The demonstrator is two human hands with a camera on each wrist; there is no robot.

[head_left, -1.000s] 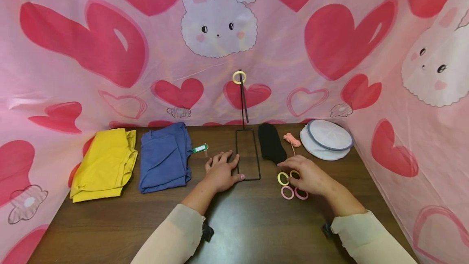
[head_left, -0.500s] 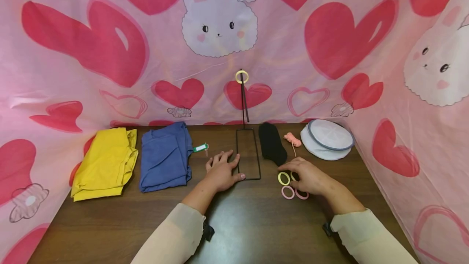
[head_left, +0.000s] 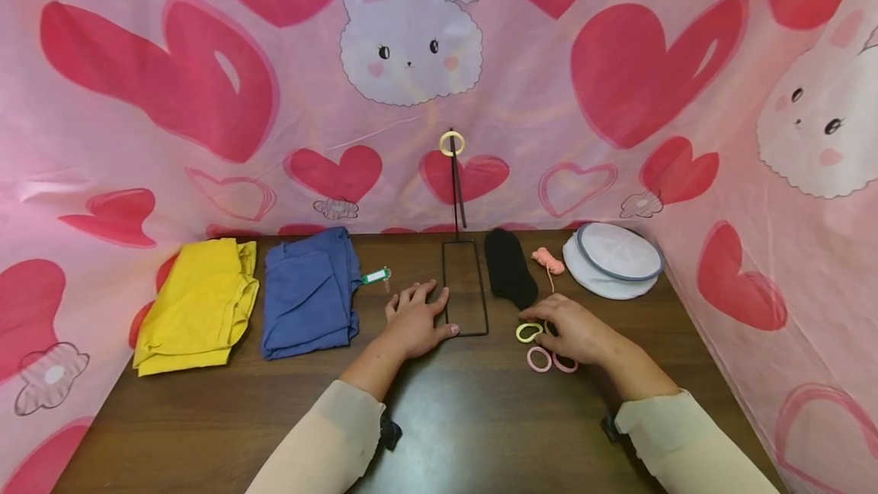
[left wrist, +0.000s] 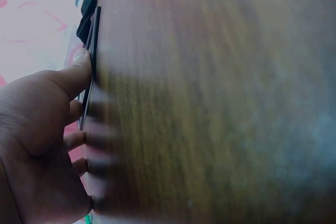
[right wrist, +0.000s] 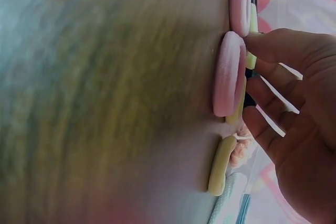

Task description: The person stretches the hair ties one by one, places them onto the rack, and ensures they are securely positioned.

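Observation:
In the head view my left hand (head_left: 414,322) rests with spread fingers on the black wire stand (head_left: 485,303), its thumb on the front left corner of the base. My right hand (head_left: 579,330) pinches a yellow hair tie (head_left: 519,335) between thumb and fingers; the loop looks squeezed out of round. Two pink hair ties (head_left: 538,360) and a second yellow one, partly hidden by the hand, lie beside it. In the right wrist view a pink hair tie (right wrist: 226,77) is close to the thumb. Another yellow hair tie (head_left: 452,143) hangs at the top of the stand.
Beyond my right hand lie a black sock (head_left: 509,269), a coral yarn bundle (head_left: 547,261) and a white mesh bag (head_left: 613,261). To the left are folded blue cloth (head_left: 310,294), a green key tag (head_left: 375,277) and folded yellow cloth (head_left: 195,307). Pink curtains stand behind and beside.
My right fingers have closed on the yellow hair tie, which has gone from round to squeezed. The left hand has stayed on the stand.

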